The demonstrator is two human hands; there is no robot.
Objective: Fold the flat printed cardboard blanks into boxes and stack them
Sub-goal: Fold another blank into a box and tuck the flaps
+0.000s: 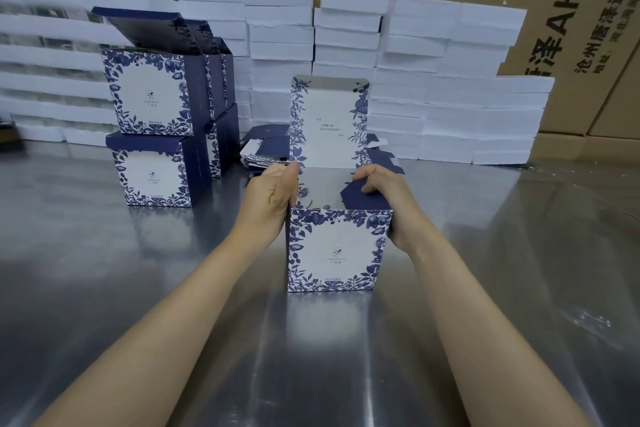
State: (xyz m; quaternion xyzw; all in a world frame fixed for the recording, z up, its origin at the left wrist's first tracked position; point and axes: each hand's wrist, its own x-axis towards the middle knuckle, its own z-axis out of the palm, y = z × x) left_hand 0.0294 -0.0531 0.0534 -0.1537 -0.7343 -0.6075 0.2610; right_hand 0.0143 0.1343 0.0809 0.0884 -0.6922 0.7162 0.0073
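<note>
Step in hand: closing the box (334,250). Left hand (273,196) clamps its left wall; right hand (384,198) fingers press the side flap (360,199) inward. Next: fold down the lid (329,121).

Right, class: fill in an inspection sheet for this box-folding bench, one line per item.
Surface: metal table, shiny, bare near the person.
Job's things: open box upright, lid standing up; folded boxes stacked two high at left; flat blanks piled behind.
Clutter: nothing seen.
Hands: left hand grips the box's left wall; right hand presses a dark blue flap inward.
Cables: nothing seen.
Surroundings: white foam slabs stacked at the back, brown cartons behind.
</note>
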